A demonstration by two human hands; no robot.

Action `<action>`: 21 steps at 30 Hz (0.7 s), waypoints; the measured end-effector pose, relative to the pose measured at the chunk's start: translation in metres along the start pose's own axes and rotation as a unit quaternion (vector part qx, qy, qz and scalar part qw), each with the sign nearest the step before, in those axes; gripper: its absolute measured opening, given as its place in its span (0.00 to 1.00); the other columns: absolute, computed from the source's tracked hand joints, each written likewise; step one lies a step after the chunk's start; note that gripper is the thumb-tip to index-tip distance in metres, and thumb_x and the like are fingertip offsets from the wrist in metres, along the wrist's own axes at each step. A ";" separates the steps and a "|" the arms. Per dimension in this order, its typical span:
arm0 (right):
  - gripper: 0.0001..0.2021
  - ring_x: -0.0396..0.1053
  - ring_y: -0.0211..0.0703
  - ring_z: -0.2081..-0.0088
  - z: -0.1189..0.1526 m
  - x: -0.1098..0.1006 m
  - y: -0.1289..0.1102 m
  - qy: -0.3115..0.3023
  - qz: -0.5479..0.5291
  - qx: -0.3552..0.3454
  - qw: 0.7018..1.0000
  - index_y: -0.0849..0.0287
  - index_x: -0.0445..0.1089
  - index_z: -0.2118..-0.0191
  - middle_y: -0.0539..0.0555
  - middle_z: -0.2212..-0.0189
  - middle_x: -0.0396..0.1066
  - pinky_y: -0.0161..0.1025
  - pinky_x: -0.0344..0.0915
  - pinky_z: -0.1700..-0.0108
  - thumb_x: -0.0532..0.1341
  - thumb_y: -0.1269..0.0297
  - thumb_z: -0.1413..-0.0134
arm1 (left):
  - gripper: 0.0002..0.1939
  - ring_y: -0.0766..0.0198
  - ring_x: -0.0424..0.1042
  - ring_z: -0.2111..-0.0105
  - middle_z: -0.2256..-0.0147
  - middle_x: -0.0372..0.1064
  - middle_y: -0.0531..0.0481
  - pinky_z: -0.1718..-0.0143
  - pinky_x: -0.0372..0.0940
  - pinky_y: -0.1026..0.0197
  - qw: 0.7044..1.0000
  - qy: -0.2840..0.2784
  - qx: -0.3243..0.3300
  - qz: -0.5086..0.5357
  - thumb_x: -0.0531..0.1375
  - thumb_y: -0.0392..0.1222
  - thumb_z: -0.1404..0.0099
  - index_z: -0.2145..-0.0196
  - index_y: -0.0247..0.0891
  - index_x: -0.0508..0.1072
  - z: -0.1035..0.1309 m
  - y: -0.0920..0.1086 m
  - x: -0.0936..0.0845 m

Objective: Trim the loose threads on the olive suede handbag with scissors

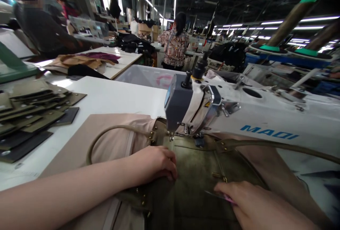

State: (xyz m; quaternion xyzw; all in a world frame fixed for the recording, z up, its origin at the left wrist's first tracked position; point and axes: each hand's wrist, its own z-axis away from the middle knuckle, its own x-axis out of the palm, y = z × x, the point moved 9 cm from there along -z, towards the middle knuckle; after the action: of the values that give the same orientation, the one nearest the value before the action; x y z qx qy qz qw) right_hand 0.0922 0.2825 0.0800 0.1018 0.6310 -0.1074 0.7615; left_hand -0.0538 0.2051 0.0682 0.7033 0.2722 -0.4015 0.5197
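Note:
An olive-green bag (196,173) with brass fittings lies under the needle of a white sewing machine (265,120). My left hand (156,162) rests knuckles-up on the bag's left part, fingers curled and pressing the material just below the needle. My right hand (247,205) lies on the bag's lower right, fingers closed around a small thin tool with a pink handle (225,198). A long olive strap (106,134) loops off to the left, and another runs right under the machine arm.
Beige fabric (87,141) lies under the bag on the white table (111,95). A stack of olive and dark cut pieces (29,113) sits at the left. A clear bin (148,76) stands behind. Other people work at far tables. Thread cones (289,21) stand at the upper right.

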 end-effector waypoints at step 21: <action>0.16 0.65 0.42 0.76 -0.041 -0.023 -0.047 0.304 0.031 -0.055 0.950 0.53 0.57 0.65 0.46 0.76 0.64 0.41 0.53 0.68 0.39 0.65 0.25 | 0.09 0.65 0.67 0.66 0.67 0.65 0.52 0.62 0.62 0.67 0.963 -0.056 -0.096 0.246 0.52 0.28 0.29 0.65 0.37 0.68 0.014 -0.008 -0.018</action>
State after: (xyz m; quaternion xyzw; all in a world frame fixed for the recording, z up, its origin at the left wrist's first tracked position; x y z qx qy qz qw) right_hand 0.0354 0.2505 0.0945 0.1070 0.8343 -0.0131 0.5407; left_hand -0.0741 0.1951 0.0775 0.6717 0.0982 -0.2716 0.6822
